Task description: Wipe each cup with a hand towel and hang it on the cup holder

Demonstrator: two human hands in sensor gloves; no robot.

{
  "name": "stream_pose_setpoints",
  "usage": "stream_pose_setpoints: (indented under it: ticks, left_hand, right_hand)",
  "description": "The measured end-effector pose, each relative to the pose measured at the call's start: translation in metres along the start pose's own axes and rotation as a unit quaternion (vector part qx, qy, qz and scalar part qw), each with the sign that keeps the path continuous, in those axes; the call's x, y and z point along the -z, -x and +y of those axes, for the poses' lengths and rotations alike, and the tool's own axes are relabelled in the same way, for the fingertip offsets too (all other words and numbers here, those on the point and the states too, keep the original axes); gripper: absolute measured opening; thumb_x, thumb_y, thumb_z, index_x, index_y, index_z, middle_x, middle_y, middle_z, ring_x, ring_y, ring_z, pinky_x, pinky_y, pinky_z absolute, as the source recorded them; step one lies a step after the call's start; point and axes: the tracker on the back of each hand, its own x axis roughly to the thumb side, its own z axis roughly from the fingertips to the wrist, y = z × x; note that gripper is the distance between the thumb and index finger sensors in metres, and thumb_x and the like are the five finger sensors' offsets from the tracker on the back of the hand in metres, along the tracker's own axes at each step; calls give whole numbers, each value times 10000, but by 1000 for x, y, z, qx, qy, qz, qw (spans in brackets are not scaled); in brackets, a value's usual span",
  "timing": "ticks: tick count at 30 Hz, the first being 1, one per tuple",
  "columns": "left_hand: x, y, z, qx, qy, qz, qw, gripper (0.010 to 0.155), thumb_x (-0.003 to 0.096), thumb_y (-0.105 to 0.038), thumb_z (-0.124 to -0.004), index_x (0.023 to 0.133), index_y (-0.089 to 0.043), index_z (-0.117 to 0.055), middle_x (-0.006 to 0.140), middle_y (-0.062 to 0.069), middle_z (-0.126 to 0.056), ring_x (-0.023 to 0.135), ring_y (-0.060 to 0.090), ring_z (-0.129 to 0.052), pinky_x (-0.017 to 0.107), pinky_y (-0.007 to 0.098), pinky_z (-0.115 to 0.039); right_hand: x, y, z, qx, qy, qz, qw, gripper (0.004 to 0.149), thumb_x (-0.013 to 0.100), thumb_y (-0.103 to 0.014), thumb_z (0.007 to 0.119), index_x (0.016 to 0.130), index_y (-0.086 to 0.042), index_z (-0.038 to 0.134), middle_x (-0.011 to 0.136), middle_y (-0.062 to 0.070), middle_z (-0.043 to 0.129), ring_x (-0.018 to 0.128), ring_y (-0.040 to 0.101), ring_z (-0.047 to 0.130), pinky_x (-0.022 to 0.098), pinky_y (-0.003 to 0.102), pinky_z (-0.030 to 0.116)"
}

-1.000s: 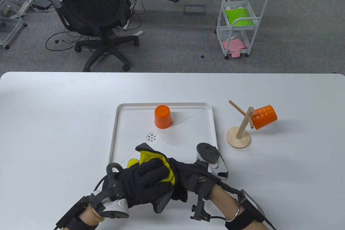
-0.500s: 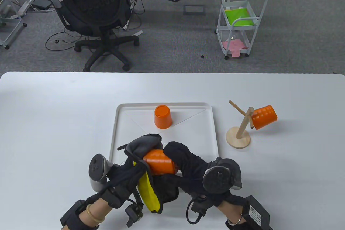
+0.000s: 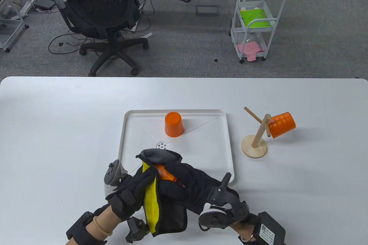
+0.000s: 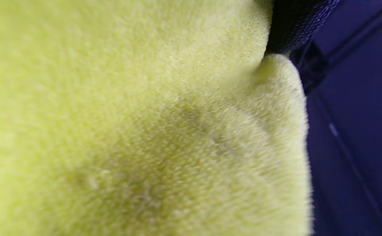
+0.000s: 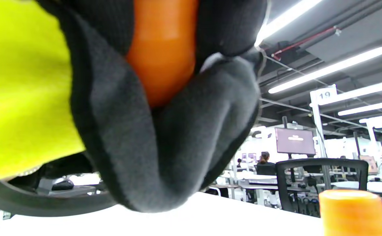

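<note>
Over the tray's near edge my right hand (image 3: 175, 179) grips an orange cup (image 3: 165, 173), mostly covered by glove and cloth; the same cup (image 5: 163, 49) shows between the fingers in the right wrist view. My left hand (image 3: 135, 187) holds a yellow and grey hand towel (image 3: 151, 199) against that cup. The towel (image 4: 128, 131) fills the left wrist view. A second orange cup (image 3: 173, 124) stands upside down on the white tray (image 3: 227, 141). A third orange cup (image 3: 282, 124) hangs on a peg of the wooden cup holder (image 3: 254, 143).
The cup holder stands on the table right of the tray, with one free peg (image 3: 250, 113) pointing up and left. Beyond the table's far edge are an office chair (image 3: 100, 18) and a white trolley (image 3: 256, 26).
The hands rolled over the cup: it lay exposed half a second ago and is now nearly covered. The right tracker swung down to the near side; the left hand moved slightly right.
</note>
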Motion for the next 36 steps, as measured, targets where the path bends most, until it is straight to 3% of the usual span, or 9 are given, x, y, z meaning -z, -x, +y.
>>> stream_pose_setpoints:
  ticks: [7, 10, 17, 19, 23, 28, 30, 33, 36]
  left_hand:
    - [-4, -18, -6, 183, -26, -96, 978, 658, 645, -634, -653, 1144, -430, -276, 1247, 62, -288, 1086, 410, -445, 568, 414, -793]
    - [-9, -30, -13, 327, -40, -155, 931, 642, 639, -632, -651, 1134, -450, -286, 1245, 42, -287, 1093, 395, -436, 580, 417, -787]
    - [-16, -41, -34, 597, -19, -238, 766, 644, 616, -619, -668, 1119, -475, -293, 1242, 17, -276, 1103, 379, -413, 596, 429, -772]
    - [-17, -40, -38, 668, 0, -247, 702, 647, 607, -622, -671, 1116, -481, -297, 1242, 8, -285, 1107, 371, -422, 599, 425, -777]
    - [-18, -33, -44, 743, 42, -255, 617, 645, 590, -619, -684, 1103, -501, -311, 1242, -19, -290, 1118, 352, -413, 617, 438, -765]
    - [-22, -21, -58, 826, 88, -275, 483, 639, 569, -621, -693, 1081, -531, -320, 1237, -62, -286, 1129, 320, -402, 634, 432, -756]
    - [-22, -20, -60, 832, 89, -280, 471, 637, 564, -628, -688, 1076, -537, -321, 1235, -70, -293, 1129, 312, -412, 632, 425, -762]
    - [-21, -22, -58, 813, 87, -273, 507, 637, 559, -622, -699, 1075, -540, -334, 1236, -76, -300, 1131, 308, -411, 634, 430, -757]
    - [-22, -25, -59, 815, 83, -279, 502, 640, 558, -628, -698, 1078, -542, -334, 1238, -84, -305, 1132, 304, -419, 636, 430, -758]
  right_hand:
    - [2, 14, 4, 131, 8, 54, 990, 764, 537, -536, 703, 1112, -370, 228, 1128, 221, 448, 803, 302, 835, 594, 322, 857]
    - [2, 26, 10, 243, -3, 83, 967, 776, 535, -569, 656, 1126, -298, 234, 1081, 254, 515, 724, 283, 888, 519, 309, 887]
    - [-1, 55, 40, 467, -45, 142, 872, 815, 536, -673, 498, 1121, -119, 370, 849, 245, 774, 460, 274, 952, 280, 314, 877]
    - [-3, 62, 52, 523, -72, 181, 829, 824, 544, -676, 477, 1104, -74, 434, 767, 246, 831, 381, 263, 966, 212, 301, 877]
    - [-10, 68, 66, 601, -137, 255, 745, 832, 563, -657, 463, 1074, -3, 506, 672, 275, 869, 292, 262, 972, 128, 295, 869]
    - [-15, 76, 75, 605, -199, 285, 716, 834, 576, -648, 443, 1050, 30, 558, 615, 268, 899, 237, 238, 980, 84, 273, 869]
    - [-16, 76, 76, 609, -206, 292, 708, 833, 577, -645, 445, 1033, 38, 585, 597, 269, 907, 219, 234, 980, 69, 268, 867]
    - [-16, 75, 75, 615, -206, 297, 701, 839, 578, -644, 445, 1031, 50, 581, 587, 270, 910, 209, 232, 981, 61, 267, 866]
    - [-15, 74, 72, 612, -203, 293, 706, 838, 579, -647, 442, 1031, 44, 581, 592, 264, 910, 216, 232, 984, 67, 266, 870]
